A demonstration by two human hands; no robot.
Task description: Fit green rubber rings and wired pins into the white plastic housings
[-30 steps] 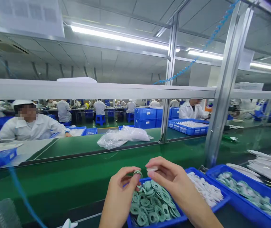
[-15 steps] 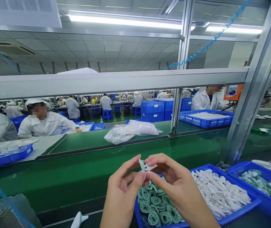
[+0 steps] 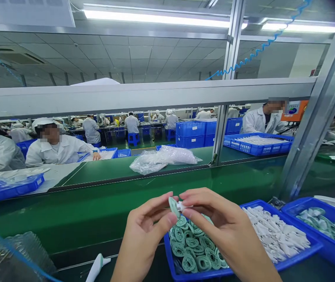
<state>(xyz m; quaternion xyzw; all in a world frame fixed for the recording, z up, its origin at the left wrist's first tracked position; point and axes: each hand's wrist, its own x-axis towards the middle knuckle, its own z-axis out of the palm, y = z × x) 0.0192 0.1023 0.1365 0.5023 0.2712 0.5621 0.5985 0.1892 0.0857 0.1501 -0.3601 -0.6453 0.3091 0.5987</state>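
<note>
My left hand (image 3: pixel 148 231) pinches a pale green oval piece (image 3: pixel 173 206) between thumb and fingers. Touching that piece from the right is a small white part (image 3: pixel 182 206), gripped by the fingertips of my right hand (image 3: pixel 220 227). Both hands are raised over a blue tray (image 3: pixel 182 276) of coiled green pieces (image 3: pixel 204 262), partly covered by my right hand and forearm. Right of it, a second blue tray (image 3: pixel 298 256) holds many small white parts (image 3: pixel 276 231).
Far right, another blue tray (image 3: pixel 334 256) holds green-and-white pieces. A white-and-green handle (image 3: pixel 97 268) and a clear plastic tray (image 3: pixel 15 258) lie lower left. Behind the green ledge (image 3: pixel 111 209) are plastic bags (image 3: pixel 164 157), a metal post (image 3: pixel 305 129) and people in white coats.
The green piece has turned to show more of its oval side. My hands have spread slightly, the left shifting left, and the camera view has moved a little.
</note>
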